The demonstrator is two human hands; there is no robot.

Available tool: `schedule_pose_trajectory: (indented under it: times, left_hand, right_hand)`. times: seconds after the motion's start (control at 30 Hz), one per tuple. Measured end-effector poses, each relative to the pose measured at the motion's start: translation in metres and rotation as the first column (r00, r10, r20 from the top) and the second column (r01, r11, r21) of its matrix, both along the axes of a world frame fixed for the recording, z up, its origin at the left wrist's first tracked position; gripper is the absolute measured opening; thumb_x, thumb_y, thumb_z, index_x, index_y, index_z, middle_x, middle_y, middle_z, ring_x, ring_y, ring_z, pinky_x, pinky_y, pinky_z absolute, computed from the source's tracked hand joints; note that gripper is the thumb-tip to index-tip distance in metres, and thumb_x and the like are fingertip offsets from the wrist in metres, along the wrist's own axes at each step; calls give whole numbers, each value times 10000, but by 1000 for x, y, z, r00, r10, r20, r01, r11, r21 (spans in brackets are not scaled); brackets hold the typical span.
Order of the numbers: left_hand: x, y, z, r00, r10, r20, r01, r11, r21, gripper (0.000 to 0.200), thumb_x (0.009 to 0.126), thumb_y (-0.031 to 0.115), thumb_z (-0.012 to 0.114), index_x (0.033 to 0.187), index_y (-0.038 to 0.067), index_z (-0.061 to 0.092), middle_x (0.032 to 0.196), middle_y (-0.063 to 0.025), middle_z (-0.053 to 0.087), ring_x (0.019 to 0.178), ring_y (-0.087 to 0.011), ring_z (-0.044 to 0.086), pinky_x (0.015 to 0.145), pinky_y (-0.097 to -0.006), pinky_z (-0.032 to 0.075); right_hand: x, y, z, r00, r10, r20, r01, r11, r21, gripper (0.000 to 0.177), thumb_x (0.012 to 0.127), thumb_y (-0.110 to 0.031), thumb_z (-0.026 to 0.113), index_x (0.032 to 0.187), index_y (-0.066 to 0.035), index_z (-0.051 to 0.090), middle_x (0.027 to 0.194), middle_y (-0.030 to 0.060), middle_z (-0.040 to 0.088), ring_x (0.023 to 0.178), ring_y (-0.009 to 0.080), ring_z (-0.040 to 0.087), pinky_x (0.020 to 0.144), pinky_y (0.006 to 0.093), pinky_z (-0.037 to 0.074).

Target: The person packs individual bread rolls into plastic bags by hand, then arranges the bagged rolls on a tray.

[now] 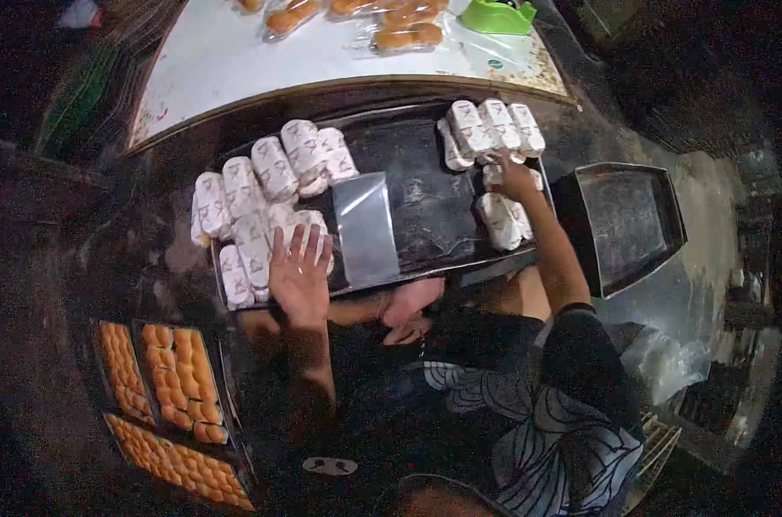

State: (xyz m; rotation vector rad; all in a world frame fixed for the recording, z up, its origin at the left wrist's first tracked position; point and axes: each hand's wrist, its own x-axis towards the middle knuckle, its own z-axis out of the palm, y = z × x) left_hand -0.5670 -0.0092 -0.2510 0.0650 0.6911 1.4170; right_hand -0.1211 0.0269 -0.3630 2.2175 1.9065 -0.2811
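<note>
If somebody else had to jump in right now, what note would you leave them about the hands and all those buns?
Left hand: open, flat on the left wrapped packs on the black tray.
Right hand: touching the right wrapped packs; grip unclear.
A clear bag lies mid-tray.
Done: two groups of packs are wrapped.
Left: bare buns sit unwrapped in trays at lower left.

Black short-sleeved shirt w/ pale grey-white leaf & line print over chest and side. R sleeve plain black, hem approx. at elbow. Forearms bare down to left grip and right grip.
</note>
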Motion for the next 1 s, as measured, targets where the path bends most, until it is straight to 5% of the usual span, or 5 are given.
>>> schedule_pose_trajectory:
  times: [0.27,0.47,0.6,0.73,1.0]
  left_hand:
    - [-30,-2,-17,988,45,146,-77,972,222,430,820,216,407,1217,60,348,1075,-173,475,1088,-357,405,934,-528,314]
    - [-1,9,-3,962,99,255,-91,995,-46,365,806,194,424,1104,-14,398,1168,-203,393,1162,-383,317,963,-560,255]
    - [-14,14,-2,900,247,360,-141,945,-297,435,813,208,414,1171,-18,316,1215,-242,331,1171,-395,301,951,-565,276]
    - [13,-12,5,994,-47,96,31,986,162,535,818,209,406,1296,58,217,1275,-222,305,1158,-384,334,947,-529,298]
    - [44,-47,-5,986,-130,-107,147,973,175,673,757,77,509,1326,114,152,1210,-192,365,1032,-298,459,799,-431,454]
  right_hand:
    - [-57,-37,71,818,-189,-543,438,817,375,481,812,-272,509,1180,-8,345,900,193,586,819,318,586,699,404,453]
    - [-293,-148,60,-932,-341,-123,-183,735,-653,462,805,-286,509,1176,-31,409,1095,119,513,976,252,525,847,380,426]
    - [-306,-126,117,-918,-386,-88,-200,644,-739,444,794,-319,529,1105,-6,484,1015,110,567,905,231,562,778,340,454]
    - [-291,-76,165,385,139,-912,194,954,227,490,760,-295,604,1104,32,481,990,163,575,932,310,550,814,364,421]
    - [-295,-72,161,136,-214,-967,315,935,-163,850,689,-362,676,1249,52,188,1015,275,521,969,360,523,839,387,405]
